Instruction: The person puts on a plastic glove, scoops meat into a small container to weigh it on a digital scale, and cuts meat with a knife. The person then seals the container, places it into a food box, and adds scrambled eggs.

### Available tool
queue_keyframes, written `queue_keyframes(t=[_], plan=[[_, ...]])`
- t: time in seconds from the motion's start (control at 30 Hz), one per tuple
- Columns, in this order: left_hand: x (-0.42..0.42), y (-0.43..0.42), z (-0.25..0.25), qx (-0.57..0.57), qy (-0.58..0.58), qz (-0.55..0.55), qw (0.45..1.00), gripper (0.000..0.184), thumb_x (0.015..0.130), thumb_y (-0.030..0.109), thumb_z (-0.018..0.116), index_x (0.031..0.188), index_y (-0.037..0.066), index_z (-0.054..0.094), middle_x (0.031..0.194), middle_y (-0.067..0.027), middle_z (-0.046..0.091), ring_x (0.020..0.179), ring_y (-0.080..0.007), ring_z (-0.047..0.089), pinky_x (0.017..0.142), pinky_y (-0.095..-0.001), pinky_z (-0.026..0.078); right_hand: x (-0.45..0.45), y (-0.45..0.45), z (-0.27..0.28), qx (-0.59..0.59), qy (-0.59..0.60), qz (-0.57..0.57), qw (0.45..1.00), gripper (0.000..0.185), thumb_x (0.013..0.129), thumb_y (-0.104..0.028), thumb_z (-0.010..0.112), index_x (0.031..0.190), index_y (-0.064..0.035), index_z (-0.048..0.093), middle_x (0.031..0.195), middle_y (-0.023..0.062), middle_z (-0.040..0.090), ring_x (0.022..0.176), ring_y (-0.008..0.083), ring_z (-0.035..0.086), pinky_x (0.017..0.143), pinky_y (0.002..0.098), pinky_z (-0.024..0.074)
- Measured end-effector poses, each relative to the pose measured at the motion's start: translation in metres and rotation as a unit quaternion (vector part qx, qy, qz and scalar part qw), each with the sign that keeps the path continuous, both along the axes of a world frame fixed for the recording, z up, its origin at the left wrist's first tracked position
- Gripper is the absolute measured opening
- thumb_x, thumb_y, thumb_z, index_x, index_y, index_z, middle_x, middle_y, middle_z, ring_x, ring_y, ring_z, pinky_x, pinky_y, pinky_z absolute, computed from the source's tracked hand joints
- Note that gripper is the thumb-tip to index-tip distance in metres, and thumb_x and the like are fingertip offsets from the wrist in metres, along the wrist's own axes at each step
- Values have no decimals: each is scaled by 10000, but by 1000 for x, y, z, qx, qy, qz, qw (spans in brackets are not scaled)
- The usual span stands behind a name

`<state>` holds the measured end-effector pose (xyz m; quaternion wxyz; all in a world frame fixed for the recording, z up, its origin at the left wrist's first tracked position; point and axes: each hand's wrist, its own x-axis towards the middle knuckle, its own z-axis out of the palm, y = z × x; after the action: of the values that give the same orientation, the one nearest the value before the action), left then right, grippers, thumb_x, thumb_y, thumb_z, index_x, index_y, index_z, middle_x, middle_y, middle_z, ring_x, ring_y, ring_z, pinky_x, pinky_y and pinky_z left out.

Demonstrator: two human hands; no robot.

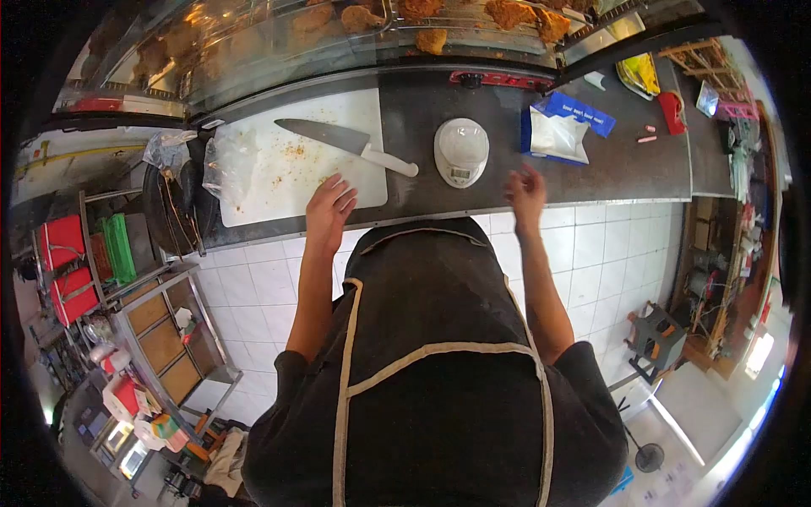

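My left hand (332, 201) hovers at the near edge of a white cutting board (325, 114), its fingers loosely bent and apart, holding nothing. On the board lie crumbs, a crumpled clear plastic bag (232, 165) and a large knife (338, 139) whose white handle reaches over the right edge. A white kitchen scale (461, 152) stands between my hands. My right hand (525, 193) is over the counter's front edge, empty, with fingers slightly curled and apart. Just beyond it sits an open blue box (556, 135) with white sheets showing inside.
Behind the dark counter (625, 173) stands a glass display case (279, 63) with fried chicken pieces (431, 40). A yellow bag (639, 74) and a red packet (672, 112) lie at the right. A dark stool (657, 338) is on the tiled floor, and a metal-framed rack (169, 329) stands left.
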<state>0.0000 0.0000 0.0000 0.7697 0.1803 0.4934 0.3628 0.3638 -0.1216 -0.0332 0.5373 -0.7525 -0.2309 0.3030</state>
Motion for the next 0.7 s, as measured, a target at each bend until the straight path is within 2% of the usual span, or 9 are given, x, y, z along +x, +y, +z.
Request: queue_keyframes(t=[0.1,0.13,0.23,0.3,0.43,0.5,0.57,0.63,0.7], plan=[[-45,0,8,-1,39,117,992,276,884,109,593,1145,41,539,921,-28,570,851,-176,580,849,-331,491,5,33,90,57,54,-15,997,241,894,-100,623,1111,-1,587,894,63,638,768,136,619,633,276,526],[-62,1,-11,15,18,116,993,283,888,110,581,1161,49,537,902,-25,566,849,-177,586,848,-333,491,8,50,128,93,45,-11,995,212,902,-93,613,1091,0,596,890,62,638,766,137,621,640,277,527],[-55,10,5,-15,51,185,981,308,898,124,562,1200,64,538,919,-35,581,850,-176,593,813,-321,504,14,104,231,236,-16,67,969,171,918,-103,603,1055,0,610,886,62,645,767,144,632,670,285,533],[-51,17,15,-3,55,194,979,306,902,132,561,1199,62,540,935,-37,593,853,-173,598,800,-316,504,-8,138,290,243,-27,97,965,169,920,-120,605,1038,0,613,886,66,649,769,143,634,681,281,529],[-45,28,41,79,68,214,971,256,900,114,576,1148,50,575,974,-54,619,856,-159,604,780,-310,499,-38,184,317,263,18,233,936,167,933,-158,590,993,-5,621,887,80,660,772,147,638,701,270,516],[-63,31,26,130,131,303,935,205,893,70,577,1092,30,603,994,-69,628,845,-156,601,776,-295,490,-68,185,312,218,29,290,932,155,938,-168,576,961,-27,634,870,79,668,782,152,646,682,260,505],[-116,40,-25,252,375,420,787,211,861,5,567,1066,10,612,986,-87,632,852,-166,595,782,-296,485,-96,183,290,146,70,374,913,158,935,-166,578,979,-24,633,874,74,669,779,146,645,664,254,501],[-176,56,-45,284,498,564,594,251,818,-4,568,1067,-4,608,996,-118,625,909,-200,590,795,-313,481,-129,185,268,86,71,440,891,167,932,-163,582,1000,-19,629,882,72,668,774,143,644,662,254,503],[-217,65,-43,215,609,509,570,289,776,77,629,1061,29,620,1060,-147,592,973,-276,576,825,-377,477,-152,181,247,33,63,476,876,178,930,-161,585,1022,-14,625,890,71,667,769,140,644,660,255,504]])
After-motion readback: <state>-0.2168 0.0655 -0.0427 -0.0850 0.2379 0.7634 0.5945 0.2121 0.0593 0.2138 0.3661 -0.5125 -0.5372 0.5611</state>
